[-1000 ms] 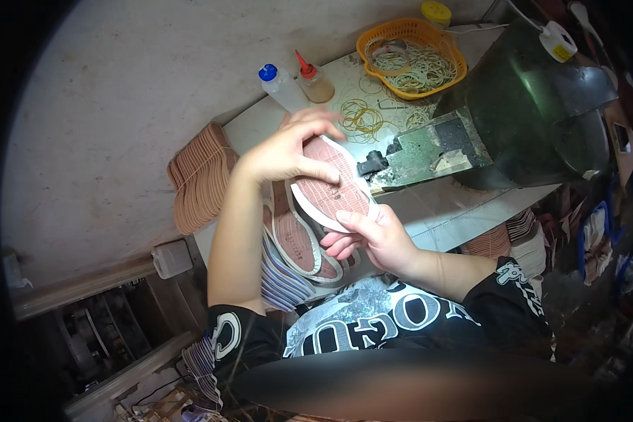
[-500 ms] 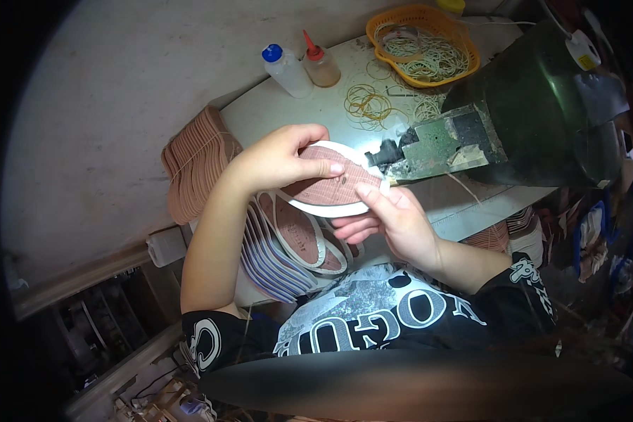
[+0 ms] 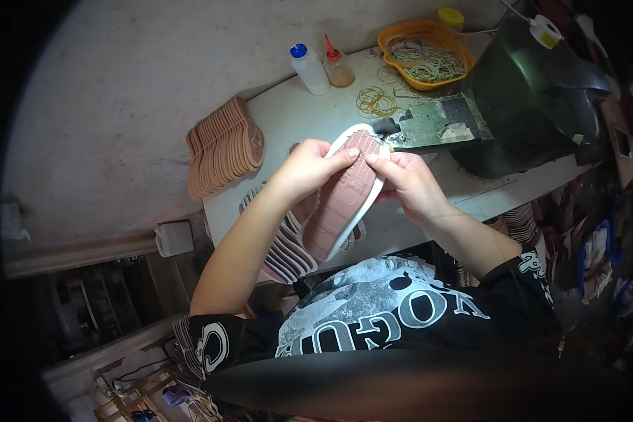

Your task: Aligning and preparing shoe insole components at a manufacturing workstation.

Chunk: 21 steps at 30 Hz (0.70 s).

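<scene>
No packages, labels, signs, screens — none visible.

Left hand [image 3: 309, 169]: gripped the sole [image 3: 344, 193] at its far end, with bare table [image 3: 295, 116] just beyond the knuckles.
Right hand [image 3: 411, 184]: pinched the same end; the machine [image 3: 534, 91] stood close on the far right and blocked that side.
Machine plate [image 3: 436, 123]: its tip lay just beside the sole's far end, leaving little room there.
Far edge: two bottles [image 3: 320, 67], loose rubber bands [image 3: 376, 102] and the orange basket [image 3: 425, 60] crowded it.
Left: the insole stack [image 3: 221, 148] stood at the table's corner, well apart from the hands.
Near: a fanned sole pile [image 3: 285, 243] filled the space under the left wrist.
</scene>
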Available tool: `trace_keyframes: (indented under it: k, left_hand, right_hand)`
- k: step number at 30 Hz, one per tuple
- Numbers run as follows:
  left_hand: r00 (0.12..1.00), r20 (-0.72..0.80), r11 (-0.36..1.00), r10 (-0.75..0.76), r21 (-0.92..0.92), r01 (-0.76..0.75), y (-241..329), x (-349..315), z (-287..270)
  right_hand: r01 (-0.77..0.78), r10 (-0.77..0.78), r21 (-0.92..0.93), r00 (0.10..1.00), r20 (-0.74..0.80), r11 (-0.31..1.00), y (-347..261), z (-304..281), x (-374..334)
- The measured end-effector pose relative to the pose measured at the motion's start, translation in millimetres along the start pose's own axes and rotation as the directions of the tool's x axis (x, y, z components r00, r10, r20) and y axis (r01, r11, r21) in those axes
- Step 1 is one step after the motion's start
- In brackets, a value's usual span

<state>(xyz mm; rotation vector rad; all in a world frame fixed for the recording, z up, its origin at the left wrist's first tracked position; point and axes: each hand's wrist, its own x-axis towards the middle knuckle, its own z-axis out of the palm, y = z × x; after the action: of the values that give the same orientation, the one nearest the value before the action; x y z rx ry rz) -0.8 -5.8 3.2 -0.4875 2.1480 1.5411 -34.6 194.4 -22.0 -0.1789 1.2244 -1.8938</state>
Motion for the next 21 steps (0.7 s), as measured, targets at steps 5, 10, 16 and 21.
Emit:
trace_keyframes:
  k: [5,10,16,21]
  left_hand:
    - [0.996,-0.038,0.989,-0.077,-0.131,0.072,13.7,-11.2,17.8]
    - [0.979,0.063,0.979,-0.193,-0.061,0.197,26.5,-25.1,12.4]
    - [0.993,-0.112,0.994,-0.043,-0.104,0.031,13.2,-22.1,17.6]
    - [0.960,-0.277,0.985,-0.036,-0.171,-0.013,6.8,-20.5,27.1]
  right_hand:
    - [-0.040,0.070,-0.318,0.994,0.082,0.947,10.8,1.7,-33.1]
    - [0.120,-0.109,-0.169,0.991,0.074,0.978,11.1,-17.8,-31.2]
    - [0.069,-0.046,-0.294,0.995,0.085,0.953,12.9,-34.7,-4.7]
    - [0.019,-0.009,-0.123,0.997,0.081,0.992,15.5,-31.3,-25.9]
